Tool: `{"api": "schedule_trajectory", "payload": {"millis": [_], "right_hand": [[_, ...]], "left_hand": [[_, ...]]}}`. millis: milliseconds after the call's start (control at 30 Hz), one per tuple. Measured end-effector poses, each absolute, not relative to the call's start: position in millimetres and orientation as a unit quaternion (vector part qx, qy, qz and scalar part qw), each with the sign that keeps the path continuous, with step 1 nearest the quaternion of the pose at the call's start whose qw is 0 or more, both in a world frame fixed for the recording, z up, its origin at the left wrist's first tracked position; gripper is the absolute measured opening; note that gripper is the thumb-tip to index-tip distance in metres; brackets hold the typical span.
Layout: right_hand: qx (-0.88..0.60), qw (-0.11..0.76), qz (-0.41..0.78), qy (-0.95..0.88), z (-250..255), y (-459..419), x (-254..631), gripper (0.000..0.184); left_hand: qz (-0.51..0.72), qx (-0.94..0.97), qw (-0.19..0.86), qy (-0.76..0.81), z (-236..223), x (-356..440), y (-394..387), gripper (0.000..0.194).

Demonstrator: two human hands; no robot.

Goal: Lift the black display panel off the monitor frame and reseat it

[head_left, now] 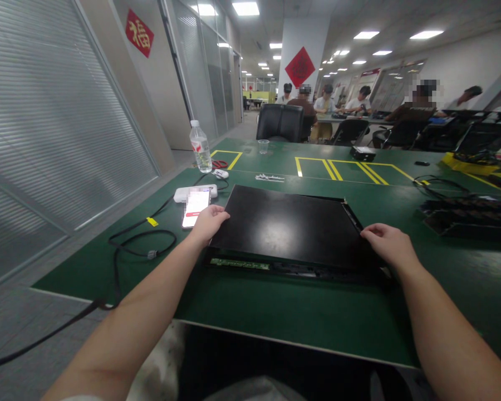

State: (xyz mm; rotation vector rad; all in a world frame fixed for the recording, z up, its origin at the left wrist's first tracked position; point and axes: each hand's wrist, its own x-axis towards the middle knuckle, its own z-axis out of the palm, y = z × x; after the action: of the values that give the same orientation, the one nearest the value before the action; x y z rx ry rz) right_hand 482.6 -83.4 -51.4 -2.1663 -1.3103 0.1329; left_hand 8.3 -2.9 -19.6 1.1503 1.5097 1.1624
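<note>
A black, glossy display panel [279,228] lies slightly tilted over a black frame [317,272] on the green table. Along the frame's near side shows a narrow green circuit board [240,264]. My left hand [209,224] pinches the panel's left edge, fingers closed. At the opposite side, my right hand [387,244] has its thumb and fingers closed on the panel's right edge, next to the frame's raised side strip [353,216]. A lit phone [196,205] lies just beyond my left hand, leaning against a white device [179,194].
A water bottle [201,147], red-handled scissors [220,164] and a clear cup [263,147] stand or lie farther back. A black cable [127,236] loops at the left. Dark stacked parts [476,214] sit at the right. People [357,103] sit at tables beyond a black chair [279,122].
</note>
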Motion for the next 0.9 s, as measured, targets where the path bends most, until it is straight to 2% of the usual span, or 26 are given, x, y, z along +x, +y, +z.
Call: {"api": "schedule_trajectory", "payload": {"millis": [633,900], "right_hand": [[-0.826,0.29,0.072,-0.479,-46.7,-85.2,478.5,0.018],[-0.828,0.29,0.083,-0.472,-45.5,-85.7,478.2,0.018]], "left_hand": [[0.482,0.467,0.435,0.601,-22.9,4.3,-0.6,0.028],[0.463,0.513,0.366,0.623,-26.6,-0.8,2.0,0.011]]}}
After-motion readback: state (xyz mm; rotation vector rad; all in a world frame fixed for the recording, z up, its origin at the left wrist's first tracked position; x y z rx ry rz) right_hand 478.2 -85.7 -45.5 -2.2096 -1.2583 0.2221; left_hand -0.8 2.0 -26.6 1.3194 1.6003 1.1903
